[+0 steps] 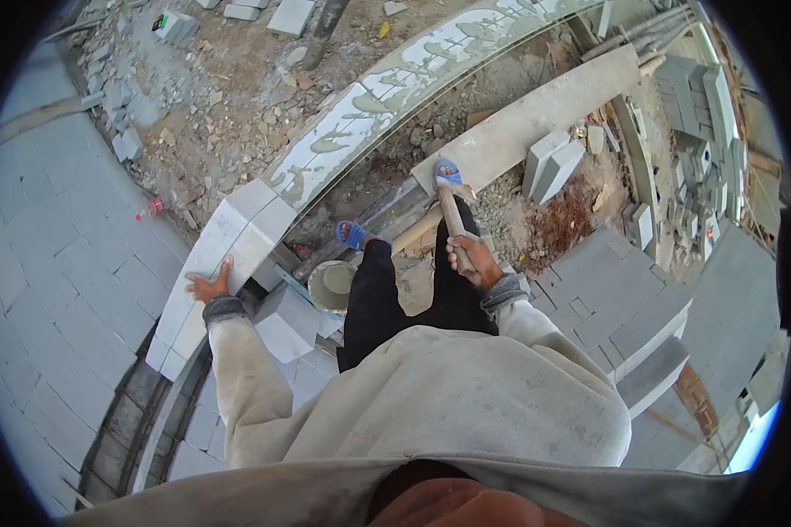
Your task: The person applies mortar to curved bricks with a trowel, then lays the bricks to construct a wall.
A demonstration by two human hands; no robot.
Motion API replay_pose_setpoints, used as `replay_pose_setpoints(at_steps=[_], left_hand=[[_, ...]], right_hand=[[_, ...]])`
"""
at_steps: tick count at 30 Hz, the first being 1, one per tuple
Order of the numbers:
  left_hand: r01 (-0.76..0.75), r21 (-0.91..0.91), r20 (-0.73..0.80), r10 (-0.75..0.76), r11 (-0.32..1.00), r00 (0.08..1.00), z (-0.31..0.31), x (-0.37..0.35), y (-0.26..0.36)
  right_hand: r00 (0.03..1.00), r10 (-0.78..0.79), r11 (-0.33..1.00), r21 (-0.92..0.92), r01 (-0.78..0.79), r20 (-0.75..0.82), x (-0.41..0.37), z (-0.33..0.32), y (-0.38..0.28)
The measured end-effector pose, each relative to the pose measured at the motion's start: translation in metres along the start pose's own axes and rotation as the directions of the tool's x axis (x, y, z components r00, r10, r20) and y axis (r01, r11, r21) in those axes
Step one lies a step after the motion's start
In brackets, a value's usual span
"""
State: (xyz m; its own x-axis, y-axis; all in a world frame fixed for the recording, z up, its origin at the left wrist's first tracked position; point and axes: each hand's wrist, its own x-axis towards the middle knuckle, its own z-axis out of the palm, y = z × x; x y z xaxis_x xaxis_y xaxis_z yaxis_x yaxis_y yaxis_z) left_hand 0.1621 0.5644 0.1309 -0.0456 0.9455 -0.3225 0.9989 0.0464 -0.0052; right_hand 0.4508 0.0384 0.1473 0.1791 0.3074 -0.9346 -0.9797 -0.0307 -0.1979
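Note:
My left hand rests with spread fingers on a pale block at the near end of a low curved wall. Beyond it, grey mortar is smeared in patches along the white wall top. In my right hand, fingers are wrapped round the handle of a wooden-handled tool, held in front of my leg. Its far end overlaps my blue sandal, and I cannot make out the head's exact kind. Between my left arm and leg stands a bucket with grey stuff inside.
A pale plank bridges the trench, with one foot at its near end. Pale blocks stand to the right, and stacked grey blocks lie nearer. Rubble covers the ground beyond the wall. A red-labelled bottle lies at left.

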Motion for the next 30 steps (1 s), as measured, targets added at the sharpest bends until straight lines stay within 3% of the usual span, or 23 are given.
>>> replay_pose_setpoints(at_steps=[2, 3, 4, 6, 7, 8, 9, 10, 12, 14, 17, 18, 21, 23, 24, 25, 26, 27, 28, 29, 30], left_hand=[[-0.043, -0.009, -0.014, 0.043, 0.999, 0.999, 0.001, 0.011, -0.015], [-0.100, 0.011, -0.047, 0.100, 0.995, 0.994, 0.001, 0.012, -0.019], [-0.072, 0.163, -0.057, 0.083, 0.984, 0.995, -0.005, 0.010, -0.018], [0.041, -0.240, -0.279, -0.109, 0.970, 0.954, -0.014, -0.058, 0.010], [0.182, -0.287, -0.359, -0.281, 0.941, 0.890, -0.004, -0.062, -0.012], [0.274, -0.204, -0.463, -0.340, 0.940, 0.819, 0.009, -0.068, -0.043], [0.511, 0.106, -0.326, -0.456, 0.853, 0.828, 0.007, -0.088, -0.043], [0.507, 0.253, -0.251, -0.450, 0.824, 0.857, 0.022, -0.106, -0.046], [0.321, 0.375, 0.021, -0.355, 0.869, 0.935, 0.072, -0.163, -0.061], [0.127, 0.386, 0.295, -0.252, 0.914, 0.922, 0.121, -0.223, -0.071], [-0.037, 0.338, 0.564, -0.171, 0.941, 0.808, 0.168, -0.290, -0.081], [-0.067, 0.322, 0.606, -0.151, 0.944, 0.781, 0.176, -0.305, -0.088], [-0.185, 0.267, 0.702, -0.059, 0.946, 0.710, 0.204, -0.337, -0.119], [-0.283, 0.197, 0.714, 0.060, 0.939, 0.697, 0.227, -0.356, -0.142], [-0.270, 0.147, 0.674, 0.103, 0.952, 0.732, 0.245, -0.364, -0.151], [0.126, -0.045, 0.543, -0.082, 0.991, 0.836, 0.265, -0.385, -0.160], [0.063, -0.022, 0.694, -0.030, 0.998, 0.719, 0.283, -0.380, -0.172], [0.223, -0.216, 0.432, -0.112, 0.951, 0.895, 0.306, -0.398, -0.184], [0.342, 0.100, 0.640, -0.324, 0.934, 0.697, 0.309, -0.394, -0.173], [0.239, 0.111, 0.627, -0.255, 0.965, 0.736, 0.325, -0.400, -0.172], [0.133, 0.129, 0.609, -0.184, 0.983, 0.771, 0.341, -0.406, -0.169]], right_hand=[[0.981, -0.153, 0.978, -0.158, 0.134, -0.118, 0.027, -0.060, -0.022], [0.966, -0.133, 0.955, -0.290, 0.064, -0.224, 0.051, -0.093, -0.034], [0.930, -0.073, 0.884, -0.454, -0.107, -0.360, 0.087, -0.132, -0.045], [0.820, -0.331, 0.662, -0.734, -0.151, -0.467, 0.163, -0.196, -0.064], [0.750, -0.464, 0.510, -0.834, -0.209, -0.472, 0.196, -0.223, -0.082], [0.748, -0.420, 0.556, -0.797, -0.236, -0.514, 0.222, -0.244, -0.105], [0.748, -0.372, 0.596, -0.759, -0.261, -0.549, 0.250, -0.261, -0.126], [0.750, -0.318, 0.636, -0.717, -0.285, -0.580, 0.277, -0.278, -0.143], [0.661, -0.372, 0.685, -0.673, -0.279, -0.652, 0.332, -0.311, -0.161], [0.595, -0.425, 0.684, -0.672, -0.283, -0.683, 0.377, -0.336, -0.148], [0.610, -0.449, 0.603, -0.725, -0.333, -0.653, 0.420, -0.385, -0.105], [0.718, -0.402, 0.496, -0.794, -0.352, -0.569, 0.423, -0.397, -0.096], [0.781, -0.275, 0.510, -0.773, -0.377, -0.561, 0.404, -0.410, -0.076], [0.815, -0.292, 0.348, -0.850, -0.396, -0.500, 0.367, -0.387, -0.085], [0.796, -0.384, 0.331, -0.875, -0.355, -0.468, 0.351, -0.369, -0.089], [0.846, -0.378, 0.225, -0.924, -0.310, -0.376, 0.331, -0.347, -0.103], [0.894, -0.361, 0.115, -0.964, -0.240, -0.266, 0.333, -0.340, -0.103], [0.921, -0.333, 0.072, -0.980, -0.187, -0.201, 0.329, -0.320, -0.106], [0.933, -0.359, -0.004, -1.000, 0.001, 0.003, 0.322, -0.294, -0.109], [0.963, -0.256, -0.144, -0.988, 0.046, 0.082, 0.313, -0.256, -0.115], [0.966, -0.188, -0.196, -0.970, 0.141, 0.178, 0.305, -0.216, -0.114]])
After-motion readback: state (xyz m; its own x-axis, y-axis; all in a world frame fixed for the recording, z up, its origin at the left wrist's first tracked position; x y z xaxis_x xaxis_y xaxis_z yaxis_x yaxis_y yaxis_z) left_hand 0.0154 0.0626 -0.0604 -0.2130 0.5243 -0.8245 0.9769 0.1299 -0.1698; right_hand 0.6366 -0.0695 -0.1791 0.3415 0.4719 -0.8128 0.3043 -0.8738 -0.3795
